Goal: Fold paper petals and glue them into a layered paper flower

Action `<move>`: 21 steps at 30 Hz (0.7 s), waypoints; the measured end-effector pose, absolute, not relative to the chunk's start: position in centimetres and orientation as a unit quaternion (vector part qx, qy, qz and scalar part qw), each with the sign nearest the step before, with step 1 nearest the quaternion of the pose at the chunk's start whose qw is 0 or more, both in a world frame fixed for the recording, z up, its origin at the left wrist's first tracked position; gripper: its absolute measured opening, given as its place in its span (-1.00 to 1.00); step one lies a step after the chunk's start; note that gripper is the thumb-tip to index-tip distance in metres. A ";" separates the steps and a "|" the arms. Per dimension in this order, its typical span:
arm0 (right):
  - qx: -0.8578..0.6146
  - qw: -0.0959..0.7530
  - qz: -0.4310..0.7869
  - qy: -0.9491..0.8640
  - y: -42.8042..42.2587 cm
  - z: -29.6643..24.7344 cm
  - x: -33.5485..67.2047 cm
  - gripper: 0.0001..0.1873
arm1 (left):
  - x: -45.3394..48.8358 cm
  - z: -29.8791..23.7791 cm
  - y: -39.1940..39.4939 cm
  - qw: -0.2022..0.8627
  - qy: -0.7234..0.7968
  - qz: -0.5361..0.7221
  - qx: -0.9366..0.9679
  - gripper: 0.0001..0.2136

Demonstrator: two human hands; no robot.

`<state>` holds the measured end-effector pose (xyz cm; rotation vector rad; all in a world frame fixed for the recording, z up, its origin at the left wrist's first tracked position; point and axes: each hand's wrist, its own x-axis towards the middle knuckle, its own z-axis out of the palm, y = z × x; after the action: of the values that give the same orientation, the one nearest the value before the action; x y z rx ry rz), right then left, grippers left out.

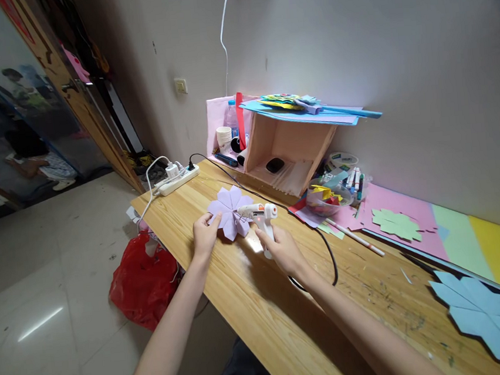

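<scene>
The left hand point(205, 234) is extended forward over the wooden table point(232, 277), palm turned inward, and one petal of the lavender paper flower point(227, 209) is pinched between its thumb and fingers. The right hand point(281, 252) is wrapped around the handle of a white glue gun point(266, 211), whose nozzle is aimed leftward at the flower's centre; whether the trigger is pressed cannot be told. Both forearms are stretched out from the near side.

Beyond the left hand, a white power strip point(178, 181) is placed at the far table edge, and a red plastic bag point(142, 283) is seen below to its left. A black cord point(334, 262) is run behind the flower and looped close beside the right wrist, by which it is partly covered. Past the right hand are found a pink open-fronted box point(296, 139), a clear bowl point(323, 209) of paper scraps and a white stick point(354, 236). Farther to its right, a pale green cutout point(395, 225) and a light blue paper shape point(487, 312) are laid.

The lavender paper flower is located between the two hands. Its petals are broad, blunt-tipped and creased, spread around a centre partly hidden by the nozzle.
</scene>
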<state>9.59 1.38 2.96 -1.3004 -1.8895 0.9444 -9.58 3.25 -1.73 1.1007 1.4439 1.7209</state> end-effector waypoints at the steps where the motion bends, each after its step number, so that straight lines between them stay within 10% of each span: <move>1: -0.497 0.318 0.361 -0.722 1.3 3.0 9.7 -0.58 | -9.6 -1.7 3.3 0.315 0.548 0.654 0.416 -0.78; 21: -0.491 0.391 0.392 -0.673 2.8 1.8 9.2 -0.58 | -11.9 -0.1 1.9 0.243 0.570 0.749 0.235 -0.76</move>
<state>9.16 2.81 1.78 -1.2476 -1.7089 0.9971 -11.87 1.93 -0.15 0.6429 1.5577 2.0457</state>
